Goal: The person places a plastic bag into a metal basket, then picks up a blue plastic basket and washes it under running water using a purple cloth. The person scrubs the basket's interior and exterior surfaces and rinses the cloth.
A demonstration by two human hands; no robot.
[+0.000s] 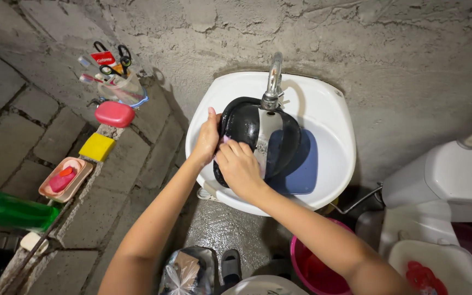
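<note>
Left hand (207, 136) grips the black pan (247, 128) by its rim; right hand (240, 166) presses flat against the pan's near face, under the tap (273, 82).

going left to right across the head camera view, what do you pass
green bottle → pink soap dish → yellow sponge → pink soap case → left hand → right hand on the black pan → blue board in the white sink → white toilet
</note>
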